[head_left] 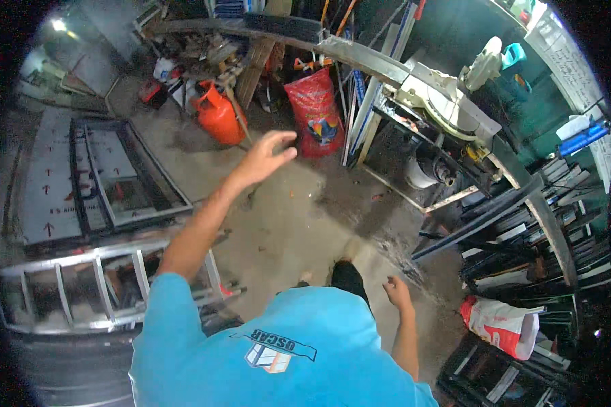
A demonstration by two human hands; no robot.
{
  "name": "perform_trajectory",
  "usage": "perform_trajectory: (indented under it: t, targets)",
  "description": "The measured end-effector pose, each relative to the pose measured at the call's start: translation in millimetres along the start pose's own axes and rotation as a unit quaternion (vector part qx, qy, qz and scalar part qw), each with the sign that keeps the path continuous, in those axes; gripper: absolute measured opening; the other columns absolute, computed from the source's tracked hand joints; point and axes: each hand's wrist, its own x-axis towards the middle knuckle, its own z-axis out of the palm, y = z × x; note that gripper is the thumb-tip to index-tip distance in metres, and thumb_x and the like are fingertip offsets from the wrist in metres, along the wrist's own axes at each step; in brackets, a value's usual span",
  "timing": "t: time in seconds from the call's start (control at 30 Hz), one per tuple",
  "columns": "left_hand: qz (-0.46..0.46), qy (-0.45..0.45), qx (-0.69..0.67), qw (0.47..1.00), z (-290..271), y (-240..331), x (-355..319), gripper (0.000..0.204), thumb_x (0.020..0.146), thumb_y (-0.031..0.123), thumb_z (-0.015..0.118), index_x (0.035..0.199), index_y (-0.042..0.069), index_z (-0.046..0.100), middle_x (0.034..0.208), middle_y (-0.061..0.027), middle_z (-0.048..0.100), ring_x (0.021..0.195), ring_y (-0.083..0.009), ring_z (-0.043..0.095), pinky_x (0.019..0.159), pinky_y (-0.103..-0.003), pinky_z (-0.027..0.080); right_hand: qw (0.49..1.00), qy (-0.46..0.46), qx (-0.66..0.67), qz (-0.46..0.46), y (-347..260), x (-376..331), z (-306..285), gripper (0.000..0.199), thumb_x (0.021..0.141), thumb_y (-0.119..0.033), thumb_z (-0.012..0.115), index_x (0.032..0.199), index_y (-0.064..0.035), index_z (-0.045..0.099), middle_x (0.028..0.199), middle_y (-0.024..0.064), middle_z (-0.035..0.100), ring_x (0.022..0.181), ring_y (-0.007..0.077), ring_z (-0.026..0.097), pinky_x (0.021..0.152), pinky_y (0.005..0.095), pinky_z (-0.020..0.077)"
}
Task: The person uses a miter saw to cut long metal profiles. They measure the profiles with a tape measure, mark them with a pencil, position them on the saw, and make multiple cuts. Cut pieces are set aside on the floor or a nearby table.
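Note:
My left hand (265, 157) is stretched forward at arm's length, fingers apart and holding nothing, above the concrete floor (285, 224). It points toward an orange gas cylinder (218, 112) and a red sack (316, 112) standing beyond it. My right hand (398, 294) hangs low beside my body, fingers loosely curled and empty. My blue shirt (271, 346) fills the lower middle of the view, with one dark trouser leg showing ahead of it.
An aluminium ladder (95, 285) lies at the left, with framed glass panels (108, 176) flat on the floor behind it. A mitre saw on a metal bench (448, 102) stands at the right, above racks of dark aluminium profiles (536, 230). A white and red bag (506, 325) lies at the lower right.

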Motion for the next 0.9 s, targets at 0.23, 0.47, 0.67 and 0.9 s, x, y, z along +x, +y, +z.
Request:
perform_trajectory:
  t: [0.23,0.47,0.67,0.9]
  targets:
    - [0.141,0.073,0.227,0.961,-37.0,-42.5,241.4,0.059,0.090,0.040,0.074,0.136,0.005,0.060,0.139,-0.0168,0.058,0.133,-0.0343,0.052,0.113,-0.044,0.040,0.998,-0.010,-0.020,0.053,41.3,82.4,-9.5,0.050,0.089,-0.034,0.070,0.128,-0.0023,0.065,0.115,0.0239,0.071,0.109,0.0388,0.068,0.093,0.0445,0.0524]
    - [0.038,0.106,0.450,0.886,-92.4,-95.6,397.9,0.054,0.083,0.034,0.077,0.132,0.015,0.063,0.139,-0.0090,0.060,0.132,-0.0323,0.053,0.109,-0.049,0.042,0.996,-0.041,-0.038,0.066,8.6,212.2,-77.4,0.050,0.087,-0.031,0.073,0.125,0.0005,0.065,0.119,0.0272,0.069,0.111,0.0410,0.067,0.094,0.0473,0.0524]
    - [-0.087,0.091,0.460,0.879,-124.6,-146.0,488.5,0.072,0.083,0.031,0.079,0.148,0.020,0.050,0.157,-0.0073,0.043,0.147,-0.0351,0.034,0.119,-0.064,0.025,0.997,0.010,0.076,0.025,-119.4,247.4,-193.6,0.041,0.094,-0.026,0.067,0.122,0.0035,0.065,0.115,0.0231,0.071,0.106,0.0345,0.069,0.092,0.0402,0.0519]
    - [-0.107,0.011,0.517,0.849,-160.4,-207.6,605.2,0.070,0.088,0.026,0.076,0.151,0.022,0.045,0.161,-0.0027,0.040,0.151,-0.0357,0.030,0.120,-0.066,0.024,0.991,-0.024,0.121,0.056,-213.4,275.6,-230.8,0.053,0.094,-0.026,0.070,0.134,0.0060,0.058,0.118,0.0223,0.070,0.103,0.0271,0.070,0.088,0.0377,0.0537]
